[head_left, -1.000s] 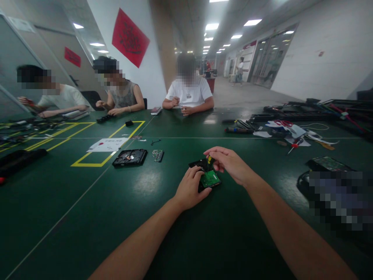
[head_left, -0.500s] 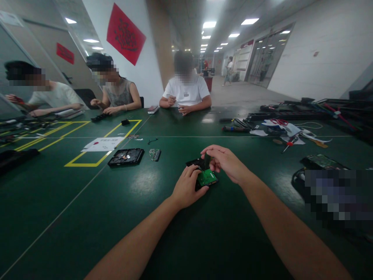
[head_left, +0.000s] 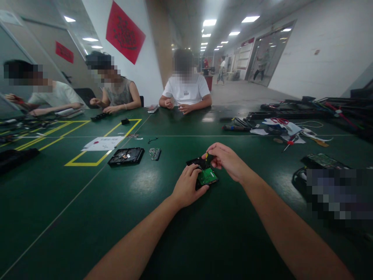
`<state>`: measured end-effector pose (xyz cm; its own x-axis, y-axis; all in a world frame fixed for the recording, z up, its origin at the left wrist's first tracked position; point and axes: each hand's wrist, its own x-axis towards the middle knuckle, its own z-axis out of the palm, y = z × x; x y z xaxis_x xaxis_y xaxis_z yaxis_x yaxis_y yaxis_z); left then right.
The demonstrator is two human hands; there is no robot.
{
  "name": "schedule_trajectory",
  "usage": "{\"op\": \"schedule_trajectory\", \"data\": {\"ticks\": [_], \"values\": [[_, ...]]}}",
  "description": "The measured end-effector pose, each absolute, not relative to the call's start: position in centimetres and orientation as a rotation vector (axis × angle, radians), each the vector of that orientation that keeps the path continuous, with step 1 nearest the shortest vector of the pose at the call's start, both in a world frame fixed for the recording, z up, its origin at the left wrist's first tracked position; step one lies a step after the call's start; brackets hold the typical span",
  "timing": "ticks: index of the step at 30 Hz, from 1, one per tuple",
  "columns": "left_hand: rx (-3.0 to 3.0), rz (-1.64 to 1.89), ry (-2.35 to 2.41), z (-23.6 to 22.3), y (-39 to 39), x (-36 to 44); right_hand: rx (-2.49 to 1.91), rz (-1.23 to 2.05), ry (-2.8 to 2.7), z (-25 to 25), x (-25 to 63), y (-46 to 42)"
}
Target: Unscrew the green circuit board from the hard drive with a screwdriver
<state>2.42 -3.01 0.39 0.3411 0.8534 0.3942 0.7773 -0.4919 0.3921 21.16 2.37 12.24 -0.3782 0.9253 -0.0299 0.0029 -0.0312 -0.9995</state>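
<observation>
A black hard drive [head_left: 194, 161] with a green circuit board [head_left: 207, 176] on top lies on the green table [head_left: 87, 217] in front of me. My left hand [head_left: 186, 186] is closed on the drive's near left side and holds it down. My right hand [head_left: 227, 159] hovers over the drive's far side, its fingers pinched round a small screwdriver with a yellow and black handle [head_left: 206, 157] that points down at the board.
Another opened drive [head_left: 126, 156] and a loose circuit board [head_left: 155, 153] lie to the left by a yellow taped rectangle [head_left: 101, 158]. Three people sit across the table at work. Tools, cables and papers [head_left: 285, 130] lie at the far right.
My right hand has shifted slightly on the screwdriver, whose yellow handle tip shows again. My left hand stays on the drive. The view has turned a little.
</observation>
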Motion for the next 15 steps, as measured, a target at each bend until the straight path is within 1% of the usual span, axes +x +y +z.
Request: {"op": "schedule_trajectory", "data": {"ticks": [6, 12, 15], "values": [[2.453, 0.860, 1.499, 0.46, -3.05, 2.41, -1.001, 1.532, -1.445, 12.45, 21.19, 2.28], [2.451, 0.845, 1.517, 0.51, -3.09, 2.46, -1.008, 1.461, -1.567, 12.51, 21.29, 2.51], [2.451, 0.848, 1.509, 0.62, -3.11, 2.44, -1.022, 1.470, -1.527, 12.55, 21.31, 2.40]]}}
